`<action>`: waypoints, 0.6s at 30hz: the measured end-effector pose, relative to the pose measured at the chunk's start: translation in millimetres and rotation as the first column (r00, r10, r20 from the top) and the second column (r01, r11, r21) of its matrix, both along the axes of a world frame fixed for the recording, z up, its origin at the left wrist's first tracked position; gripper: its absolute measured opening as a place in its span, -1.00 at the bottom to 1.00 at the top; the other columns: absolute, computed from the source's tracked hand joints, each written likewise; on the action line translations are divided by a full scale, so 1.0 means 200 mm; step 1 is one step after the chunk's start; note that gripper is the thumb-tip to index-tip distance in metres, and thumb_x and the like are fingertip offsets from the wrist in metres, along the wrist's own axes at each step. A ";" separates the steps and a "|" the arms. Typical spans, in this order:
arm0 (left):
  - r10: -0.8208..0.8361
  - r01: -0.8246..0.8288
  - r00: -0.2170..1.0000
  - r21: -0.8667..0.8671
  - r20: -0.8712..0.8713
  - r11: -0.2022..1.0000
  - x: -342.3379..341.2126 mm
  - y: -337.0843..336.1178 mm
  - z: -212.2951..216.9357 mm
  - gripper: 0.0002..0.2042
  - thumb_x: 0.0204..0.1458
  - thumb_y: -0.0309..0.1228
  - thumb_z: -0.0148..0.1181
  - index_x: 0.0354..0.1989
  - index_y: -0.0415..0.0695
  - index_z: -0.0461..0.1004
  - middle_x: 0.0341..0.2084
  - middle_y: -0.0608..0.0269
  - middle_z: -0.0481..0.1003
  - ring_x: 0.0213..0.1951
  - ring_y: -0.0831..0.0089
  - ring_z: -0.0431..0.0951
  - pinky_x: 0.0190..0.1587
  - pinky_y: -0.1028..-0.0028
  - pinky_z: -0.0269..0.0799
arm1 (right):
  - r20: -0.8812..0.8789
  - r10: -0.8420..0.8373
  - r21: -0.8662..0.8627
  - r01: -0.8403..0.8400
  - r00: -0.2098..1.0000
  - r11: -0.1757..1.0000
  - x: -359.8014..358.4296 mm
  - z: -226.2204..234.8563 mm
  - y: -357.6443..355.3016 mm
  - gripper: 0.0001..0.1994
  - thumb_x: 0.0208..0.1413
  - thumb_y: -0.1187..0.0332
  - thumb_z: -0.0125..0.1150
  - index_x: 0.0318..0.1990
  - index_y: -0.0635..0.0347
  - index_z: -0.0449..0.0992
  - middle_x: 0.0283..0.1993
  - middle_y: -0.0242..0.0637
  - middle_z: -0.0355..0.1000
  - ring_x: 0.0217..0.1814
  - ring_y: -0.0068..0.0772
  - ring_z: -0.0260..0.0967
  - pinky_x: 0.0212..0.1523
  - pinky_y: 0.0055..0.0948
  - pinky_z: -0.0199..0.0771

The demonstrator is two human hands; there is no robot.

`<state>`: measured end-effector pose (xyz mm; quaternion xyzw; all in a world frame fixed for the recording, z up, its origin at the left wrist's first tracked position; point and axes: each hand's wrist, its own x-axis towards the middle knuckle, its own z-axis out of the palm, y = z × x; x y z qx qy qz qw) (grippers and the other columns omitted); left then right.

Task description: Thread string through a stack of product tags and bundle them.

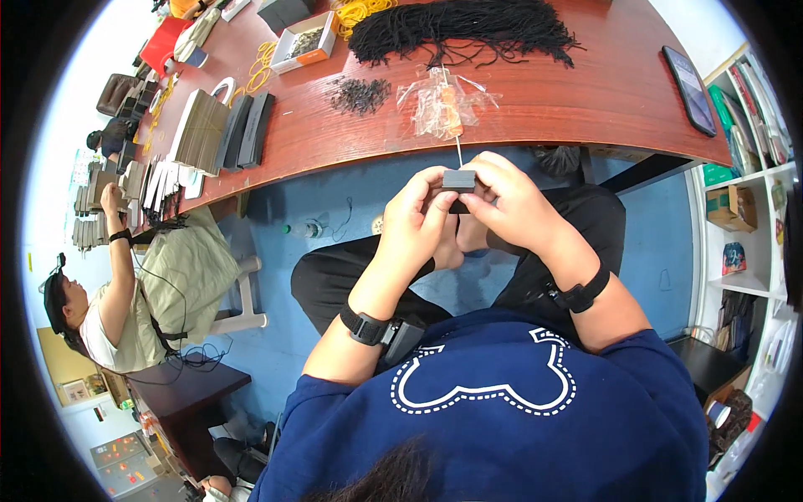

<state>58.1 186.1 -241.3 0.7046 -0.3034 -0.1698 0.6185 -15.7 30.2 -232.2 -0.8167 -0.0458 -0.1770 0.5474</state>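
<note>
My left hand [418,213] and my right hand [512,201] meet in front of me, just off the near edge of the table. Between their fingertips they hold a small dark grey block with fine ridges [458,181], gripped from both sides. The fingers hide its ends, and I cannot make out what kind of part it is. Right beyond it, a screwdriver with an orange handle [452,117] lies on crumpled clear plastic [427,109]. Its thin metal shaft juts over the table edge toward the block.
On the reddish table [335,138] lie black cords [460,32], small black bits [360,96], a box of small parts [280,57], a phone [690,90] and dark grey boxes [256,130]. A person [109,318] works at left. A bottle [303,229] lies on the floor; shelves [744,276] stand right.
</note>
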 end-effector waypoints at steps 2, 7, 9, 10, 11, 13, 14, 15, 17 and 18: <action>-0.039 0.039 0.999 0.033 0.011 0.999 0.00 -0.01 0.03 -0.74 0.06 -0.58 0.08 -0.05 -0.27 0.36 -0.25 0.17 0.50 -0.19 0.49 0.51 -0.12 0.54 0.41 | -0.020 -0.001 0.051 0.002 1.000 0.999 -0.01 -0.01 0.00 -0.83 -0.06 0.54 0.17 -0.26 0.30 0.40 -0.39 -0.30 0.22 -0.46 -0.46 0.20 -0.42 -0.52 0.29; -0.003 0.000 0.999 0.071 0.050 0.997 -0.02 -0.01 0.05 -0.74 0.06 -0.57 0.08 -0.05 -0.28 0.36 -0.26 0.16 0.51 -0.22 0.49 0.51 -0.14 0.54 0.41 | -0.039 -0.004 0.089 0.008 0.999 0.996 -0.02 -0.04 0.00 -0.82 -0.03 0.48 0.18 -0.24 0.32 0.41 -0.38 -0.33 0.21 -0.46 -0.51 0.17 -0.42 -0.54 0.27; 0.010 -0.015 0.998 0.083 0.064 0.996 -0.02 -0.01 0.07 -0.74 0.06 -0.57 0.08 -0.05 -0.28 0.36 -0.27 0.15 0.51 -0.22 0.50 0.51 -0.14 0.53 0.41 | -0.045 -0.012 0.123 0.017 0.999 0.992 -0.02 -0.03 -0.01 -0.81 -0.03 0.47 0.18 -0.23 0.33 0.41 -0.37 -0.32 0.22 -0.46 -0.50 0.17 -0.42 -0.54 0.27; 0.020 -0.029 0.997 0.121 0.075 0.992 -0.03 -0.02 0.09 -0.75 0.07 -0.56 0.08 -0.06 -0.29 0.36 -0.27 0.14 0.51 -0.22 0.49 0.52 -0.15 0.53 0.42 | -0.052 -0.018 0.158 0.026 0.998 0.987 -0.02 -0.03 -0.01 -0.80 -0.03 0.47 0.18 -0.23 0.34 0.42 -0.37 -0.31 0.24 -0.46 -0.50 0.18 -0.42 -0.54 0.27; 0.030 -0.044 0.996 0.158 0.087 0.986 -0.03 -0.03 0.10 -0.76 0.07 -0.55 0.09 -0.07 -0.30 0.35 -0.27 0.13 0.52 -0.22 0.49 0.52 -0.15 0.52 0.42 | -0.052 -0.019 0.157 0.027 0.998 0.987 -0.01 -0.03 -0.01 -0.80 -0.03 0.47 0.18 -0.23 0.34 0.42 -0.37 -0.31 0.24 -0.46 -0.50 0.18 -0.42 -0.54 0.27; 0.065 -0.071 0.996 0.099 0.062 0.993 -0.01 -0.06 0.07 -0.78 0.08 -0.54 0.09 -0.10 -0.30 0.36 -0.31 0.16 0.52 -0.25 0.53 0.51 -0.18 0.55 0.41 | -0.097 -0.108 0.132 0.120 0.989 0.984 0.00 -0.06 -0.01 -0.77 -0.02 0.45 0.18 -0.20 0.36 0.43 -0.33 -0.27 0.30 -0.44 -0.50 0.22 -0.39 -0.55 0.29; 0.099 -0.100 0.995 0.042 0.034 0.994 -0.01 -0.07 0.04 -0.80 0.08 -0.53 0.10 -0.13 -0.30 0.36 -0.34 0.19 0.52 -0.29 0.57 0.49 -0.21 0.57 0.41 | -0.118 -0.136 0.190 0.157 0.984 0.969 0.01 -0.08 0.00 -0.76 -0.01 0.45 0.20 -0.18 0.37 0.45 -0.28 -0.26 0.36 -0.41 -0.54 0.30 -0.39 -0.59 0.33; 0.098 -0.100 0.994 0.039 0.036 0.994 0.01 -0.08 0.02 -0.80 0.08 -0.53 0.10 -0.13 -0.30 0.36 -0.34 0.19 0.52 -0.29 0.57 0.49 -0.21 0.57 0.41 | -0.115 -0.136 0.188 0.156 0.984 0.970 0.02 -0.10 0.01 -0.76 -0.01 0.45 0.20 -0.18 0.37 0.45 -0.28 -0.26 0.36 -0.41 -0.54 0.30 -0.39 -0.59 0.33; 0.116 -0.116 0.993 0.008 -0.013 0.993 0.03 -0.10 0.00 -0.85 0.08 -0.54 0.10 -0.20 -0.31 0.35 -0.33 0.17 0.53 -0.30 0.56 0.50 -0.22 0.57 0.41 | -0.231 -0.163 0.440 0.252 0.959 0.862 0.04 -0.12 0.03 -0.75 0.01 0.45 0.22 -0.16 0.37 0.44 -0.23 -0.26 0.39 -0.39 -0.59 0.36 -0.41 -0.64 0.37; 0.116 -0.116 0.993 0.006 -0.012 0.993 0.03 -0.11 0.00 -0.85 0.08 -0.54 0.10 -0.20 -0.31 0.35 -0.33 0.17 0.53 -0.30 0.56 0.50 -0.22 0.57 0.41 | -0.229 -0.163 0.439 0.251 0.960 0.863 0.04 -0.11 0.04 -0.75 0.01 0.45 0.22 -0.16 0.37 0.44 -0.23 -0.26 0.39 -0.39 -0.59 0.36 -0.41 -0.64 0.37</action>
